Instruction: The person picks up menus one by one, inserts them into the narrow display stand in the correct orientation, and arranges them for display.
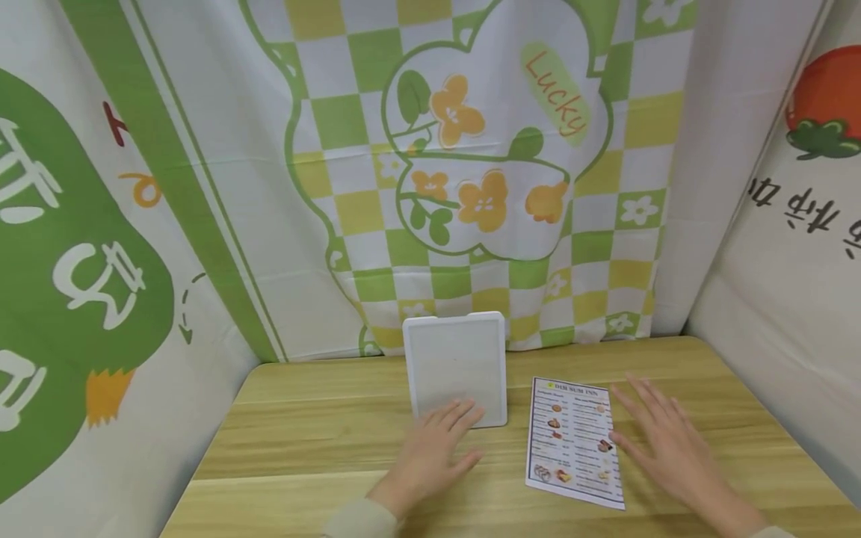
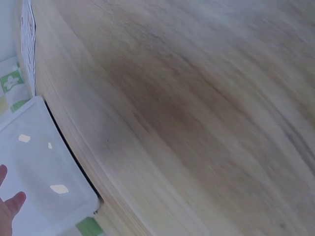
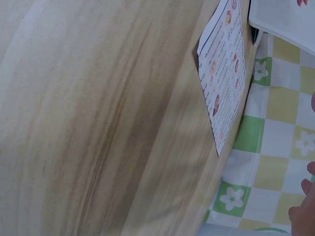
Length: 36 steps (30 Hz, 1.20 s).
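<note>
A white-framed flat panel (image 1: 457,366), like a small drawing board, lies near the back middle of the wooden table. My left hand (image 1: 430,452) overlaps its lower edge in the head view, fingers extended. To its right is a printed menu sheet (image 1: 572,441) headed "Dim Sum Inn", with small food pictures. Beside the menu's right edge is my right hand (image 1: 673,448), fingers straight and spread, holding nothing. The left wrist view shows the panel (image 2: 49,167) with a fingertip over it. In the right wrist view the menu (image 3: 224,73) has a slightly lifted corner.
The wooden table (image 1: 303,441) runs back to a checkered curtain (image 1: 471,284) printed with flowers and "Lucky". Printed cloth walls stand at left (image 1: 87,299) and right (image 1: 794,299).
</note>
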### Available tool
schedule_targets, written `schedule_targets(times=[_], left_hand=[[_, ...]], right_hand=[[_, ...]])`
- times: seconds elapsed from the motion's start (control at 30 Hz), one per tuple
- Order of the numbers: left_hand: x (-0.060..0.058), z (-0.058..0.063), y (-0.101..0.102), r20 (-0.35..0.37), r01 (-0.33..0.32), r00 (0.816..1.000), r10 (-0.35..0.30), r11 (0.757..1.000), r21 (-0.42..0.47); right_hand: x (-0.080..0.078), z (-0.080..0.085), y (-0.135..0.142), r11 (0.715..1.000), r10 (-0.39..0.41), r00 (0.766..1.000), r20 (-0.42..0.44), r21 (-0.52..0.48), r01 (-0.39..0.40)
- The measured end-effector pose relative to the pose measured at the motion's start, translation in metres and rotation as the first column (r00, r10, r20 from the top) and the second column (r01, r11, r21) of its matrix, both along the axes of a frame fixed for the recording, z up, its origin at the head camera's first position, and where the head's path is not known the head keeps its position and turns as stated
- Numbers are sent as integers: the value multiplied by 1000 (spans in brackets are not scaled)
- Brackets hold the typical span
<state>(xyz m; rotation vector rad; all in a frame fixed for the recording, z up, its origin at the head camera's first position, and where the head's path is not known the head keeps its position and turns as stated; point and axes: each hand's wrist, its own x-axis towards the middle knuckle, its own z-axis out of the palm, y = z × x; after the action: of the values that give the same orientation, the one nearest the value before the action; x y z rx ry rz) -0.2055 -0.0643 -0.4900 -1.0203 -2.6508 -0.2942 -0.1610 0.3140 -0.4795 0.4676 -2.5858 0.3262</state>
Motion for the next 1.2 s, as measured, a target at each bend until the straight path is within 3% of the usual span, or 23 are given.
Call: schedule_targets(times=[0.33, 0.5, 0.73, 1.2], left_hand=[[-7, -5, 20, 24, 112, 993, -112, 994, 20], [-11, -9, 30, 79, 152, 985, -152, 988, 12], [-15, -15, 42, 186, 175, 968, -171, 985, -2], [-20, -23, 69, 199, 220, 958, -207, 974, -47]], right_hand=[[3, -10, -2, 999, 32, 999, -13, -19, -32], [5, -15, -1, 999, 38, 999, -12, -26, -38], [10, -23, 2, 997, 51, 997, 52, -62, -48], [15, -37, 6, 986, 144, 982, 118, -98, -133]])
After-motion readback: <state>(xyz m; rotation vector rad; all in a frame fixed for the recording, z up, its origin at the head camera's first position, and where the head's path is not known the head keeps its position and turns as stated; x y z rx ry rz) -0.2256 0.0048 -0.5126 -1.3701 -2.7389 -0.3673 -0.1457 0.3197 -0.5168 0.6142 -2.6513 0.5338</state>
